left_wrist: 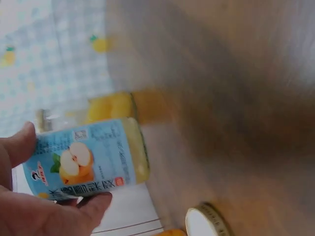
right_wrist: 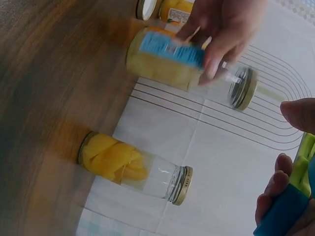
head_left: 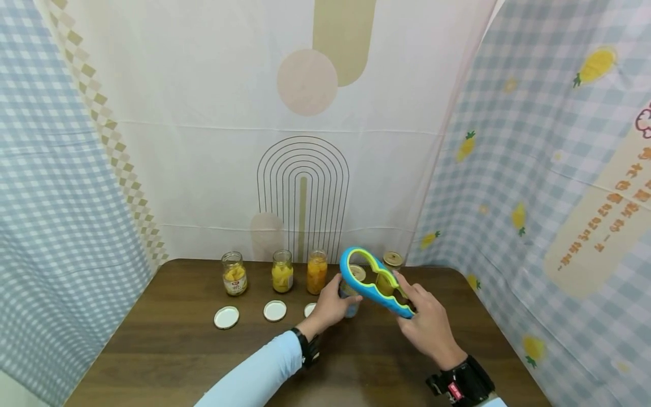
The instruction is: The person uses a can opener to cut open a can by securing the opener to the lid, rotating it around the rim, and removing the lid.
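My left hand (head_left: 328, 306) grips a glass jar (left_wrist: 81, 160) with a blue fruit-picture label, thumb on one side and fingers on the other. A gold lid (right_wrist: 244, 89) is on this jar, which holds pale fruit pieces. In my right hand (head_left: 426, 325) is a blue and lime-green jar opener (head_left: 377, 295), a long loop with a wavy inner edge, gripped by its handle end. Its wide end overlaps the held jar in the head view. Behind the opener stands another lidded jar (right_wrist: 118, 160), filled with yellow fruit pieces.
To the left, three lidless fruit jars stand along the back of the brown table (head_left: 168, 339): one labelled jar (head_left: 235, 282), a yellow one (head_left: 282, 277) and an orange one (head_left: 317, 274). White-faced lids (head_left: 226, 317) lie before them. Patterned cloths hang behind and beside the table.
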Demonstrator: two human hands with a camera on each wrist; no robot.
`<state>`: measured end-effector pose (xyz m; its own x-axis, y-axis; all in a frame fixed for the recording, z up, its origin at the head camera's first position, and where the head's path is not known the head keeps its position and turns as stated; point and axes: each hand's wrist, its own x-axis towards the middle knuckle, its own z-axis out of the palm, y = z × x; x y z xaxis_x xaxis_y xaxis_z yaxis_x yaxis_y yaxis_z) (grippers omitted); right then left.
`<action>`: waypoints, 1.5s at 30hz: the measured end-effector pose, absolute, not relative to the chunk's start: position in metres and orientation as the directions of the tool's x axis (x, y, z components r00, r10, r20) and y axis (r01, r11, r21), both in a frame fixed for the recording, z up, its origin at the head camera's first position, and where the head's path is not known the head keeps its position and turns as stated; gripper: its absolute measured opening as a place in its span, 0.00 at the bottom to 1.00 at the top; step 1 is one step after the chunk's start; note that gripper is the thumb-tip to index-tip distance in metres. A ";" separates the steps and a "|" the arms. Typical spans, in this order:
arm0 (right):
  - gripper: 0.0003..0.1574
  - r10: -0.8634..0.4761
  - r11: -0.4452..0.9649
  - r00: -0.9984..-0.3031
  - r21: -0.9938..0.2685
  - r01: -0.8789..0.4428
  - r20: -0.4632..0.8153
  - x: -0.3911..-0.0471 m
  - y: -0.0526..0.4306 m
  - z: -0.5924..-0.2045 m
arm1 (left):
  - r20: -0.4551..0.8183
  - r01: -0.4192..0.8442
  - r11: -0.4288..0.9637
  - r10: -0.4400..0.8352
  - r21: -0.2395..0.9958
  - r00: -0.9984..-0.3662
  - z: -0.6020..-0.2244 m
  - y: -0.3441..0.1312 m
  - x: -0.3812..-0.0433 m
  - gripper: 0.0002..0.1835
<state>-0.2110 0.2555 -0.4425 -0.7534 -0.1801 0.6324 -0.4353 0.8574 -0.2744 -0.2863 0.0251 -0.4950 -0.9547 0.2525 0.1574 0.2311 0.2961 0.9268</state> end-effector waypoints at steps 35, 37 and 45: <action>0.63 -0.232 0.837 -0.794 -0.301 -0.457 0.562 -0.204 0.239 -0.439 | 0.005 0.045 0.237 0.167 0.970 -0.986 -0.481 -0.049 -0.202 0.43; 0.63 -0.238 0.836 -0.803 -0.305 -0.456 0.546 -0.204 0.235 -0.436 | 0.014 0.057 0.244 0.177 0.968 -0.984 -0.481 -0.048 -0.203 0.42; 0.62 -0.294 0.835 -0.824 -0.290 -0.468 0.485 -0.204 0.218 -0.426 | 0.062 0.110 0.240 0.201 0.964 -0.978 -0.478 -0.039 -0.206 0.36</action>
